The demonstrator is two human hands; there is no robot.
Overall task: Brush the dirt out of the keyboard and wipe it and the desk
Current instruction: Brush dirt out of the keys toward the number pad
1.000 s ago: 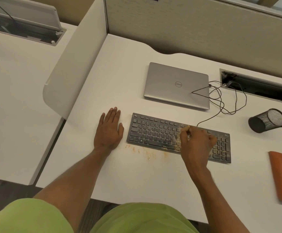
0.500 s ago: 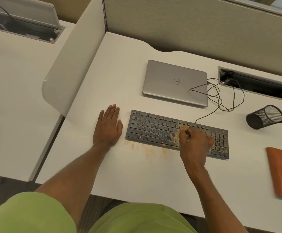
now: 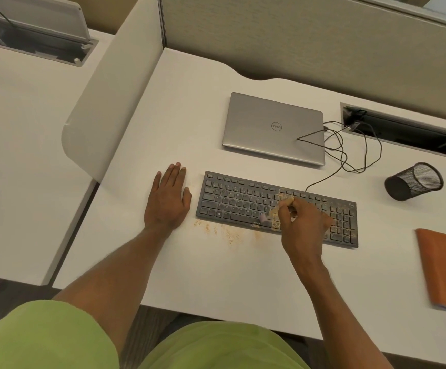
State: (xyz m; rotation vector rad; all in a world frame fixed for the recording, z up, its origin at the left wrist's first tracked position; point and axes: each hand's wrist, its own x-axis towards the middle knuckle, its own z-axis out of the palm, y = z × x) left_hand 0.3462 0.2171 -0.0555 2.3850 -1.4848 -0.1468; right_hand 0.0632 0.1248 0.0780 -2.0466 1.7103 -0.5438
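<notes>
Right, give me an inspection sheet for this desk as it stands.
Surface: white desk, tan dirt scattered in front of the keyboard's near edge.
Job's things: keyboard, dirt on its right half; brush over the middle keys; orange flat item, possibly the wiping cloth, at the right edge, untouched.
Clutter: closed silver laptop; black mesh cup on its side.
Hands: left hand flat on the desk beside the keyboard; right hand grips the brush.
Cables: thin black cable looped between keyboard, laptop and cable slot.
Surroundings: partition panels behind and to the left.
</notes>
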